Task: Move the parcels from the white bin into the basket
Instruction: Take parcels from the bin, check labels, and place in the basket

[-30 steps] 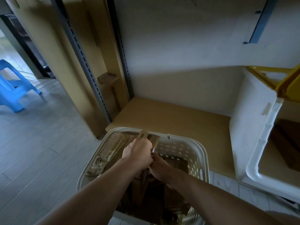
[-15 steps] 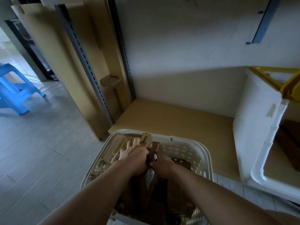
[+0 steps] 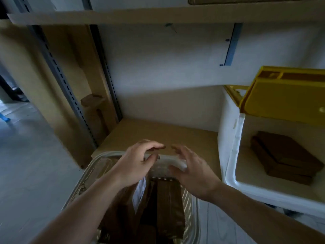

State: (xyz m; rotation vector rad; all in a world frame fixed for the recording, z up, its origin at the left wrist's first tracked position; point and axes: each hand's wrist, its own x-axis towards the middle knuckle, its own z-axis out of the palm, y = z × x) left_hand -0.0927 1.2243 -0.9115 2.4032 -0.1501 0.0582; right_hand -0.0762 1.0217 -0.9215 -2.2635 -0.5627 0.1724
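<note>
A white perforated basket stands on the floor below me, packed with brown parcels set on edge; one carries a white label. Above its far rim hover my left hand and my right hand, both with fingers spread and holding nothing. On the low shelf at the right sits the white bin, with flat brown parcels stacked inside it. A yellow lid leans over the bin's back.
A bare wooden shelf board lies just behind the basket, with a white wall behind it. A grey slotted upright and cardboard panels stand at the left. Another shelf board runs overhead. Grey floor spreads to the left.
Both hands have let go of the parcel they held in the basket and risen above its far rim, fingers now spread. My view has tilted up and right, showing more of the white bin.
</note>
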